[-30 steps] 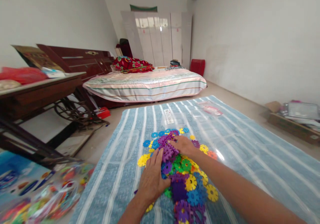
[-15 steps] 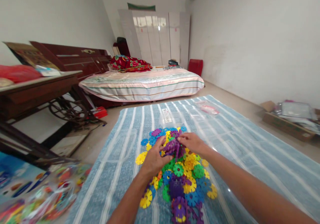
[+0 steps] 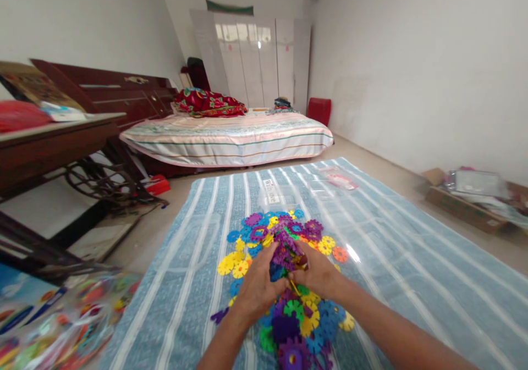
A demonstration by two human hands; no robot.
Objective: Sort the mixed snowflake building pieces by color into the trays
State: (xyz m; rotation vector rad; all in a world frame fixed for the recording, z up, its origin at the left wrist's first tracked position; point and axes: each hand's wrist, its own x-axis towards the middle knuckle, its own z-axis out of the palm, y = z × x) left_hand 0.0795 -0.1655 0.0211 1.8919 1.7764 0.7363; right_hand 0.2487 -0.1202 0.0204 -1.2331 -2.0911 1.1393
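A heap of colorful notched plastic discs in yellow, blue, green, purple and orange lies in front of me, a yellow disc [image 3: 226, 265] at its left side. My left hand [image 3: 258, 285] is curled round the left side of a cluster of purple notched discs [image 3: 285, 252], thumb toward me. From the right, my right hand [image 3: 319, 271] closes on the same cluster, its thumb near a thin yellow piece [image 3: 295, 288]. The fingers partly hide where the pieces meet. Nearer me are a dark purple block of discs [image 3: 286, 329] and a purple disc [image 3: 293, 353].
Everything lies on a blue striped cloth [image 3: 173, 282]. Beyond the heap is a clear plastic container [image 3: 284, 197] with a label. Bagged toys [image 3: 78, 326] lie at left, below a sewing-machine table [image 3: 61, 139]. A cardboard box [image 3: 462, 205] stands right; a bed [image 3: 231, 139] is behind.
My hands have moved lower and nearer to me, with the purple cluster between them. My right hand has come down beside the left, and discs at the back and right are uncovered.
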